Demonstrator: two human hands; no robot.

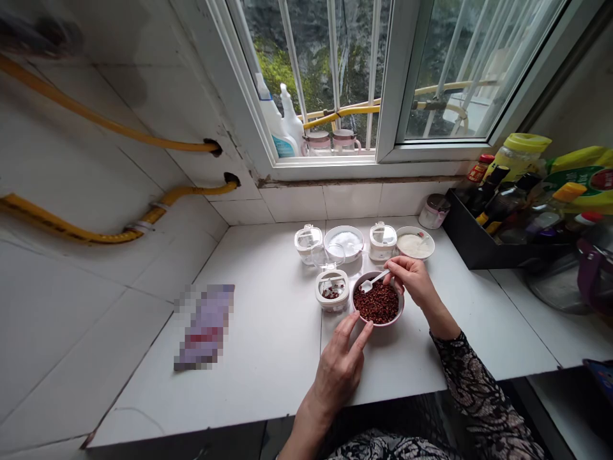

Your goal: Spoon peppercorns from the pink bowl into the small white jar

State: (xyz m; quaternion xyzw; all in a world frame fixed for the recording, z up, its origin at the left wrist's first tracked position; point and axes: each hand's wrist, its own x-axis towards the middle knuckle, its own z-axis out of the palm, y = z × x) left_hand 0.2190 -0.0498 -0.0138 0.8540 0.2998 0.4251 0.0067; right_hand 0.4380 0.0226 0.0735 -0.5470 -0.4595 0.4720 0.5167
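Note:
A pink-rimmed bowl [401,314] full of small dark-red grains, which look like Sichuan peppercorns [378,305], stands on the white counter. My right hand [410,278] pinches the handle of a small white spoon [368,285], its tip over the grains near the bowl's far left side. My left hand [341,361] has its fingers apart, with fingertips at the near left rim of the bowl. Just left of the bowl is a small clear seasoning jar [332,291], its lid raised, with a few of the red grains inside.
Behind are two lidded seasoning jars [308,244] [382,241], a bowl of white grains [343,244] and a bowl of off-white powder [416,243]. A black box of bottles [472,246] stands right. A blurred purple packet [205,327] lies left.

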